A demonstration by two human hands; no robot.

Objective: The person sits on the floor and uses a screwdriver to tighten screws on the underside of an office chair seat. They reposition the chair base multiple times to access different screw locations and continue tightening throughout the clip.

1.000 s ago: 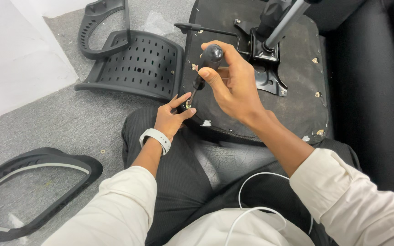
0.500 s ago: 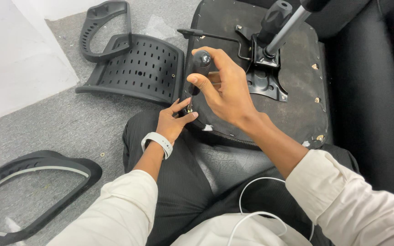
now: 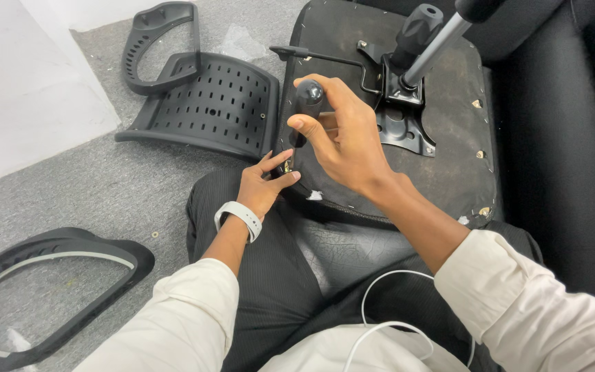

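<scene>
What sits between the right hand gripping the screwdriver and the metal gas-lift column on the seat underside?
In the head view, the black metal mounting plate and a thin lever rod lie between the right hand and the column.

One seat base [image 3: 449,172], one screwdriver [image 3: 304,110], perhaps three loose chair parts [image 3: 208,103].

The screwdriver handle [image 3: 308,96] is black, and so is the seat underside [image 3: 449,172], dotted with small pale specks. The backrest panel [image 3: 215,103] is dark grey with rows of round holes. The carpet floor [image 3: 105,186] is speckled grey. The wrist strap [image 3: 239,217] is white, the sleeves [image 3: 187,317] cream, and the trousers [image 3: 270,275] black with fine pinstripes.
</scene>
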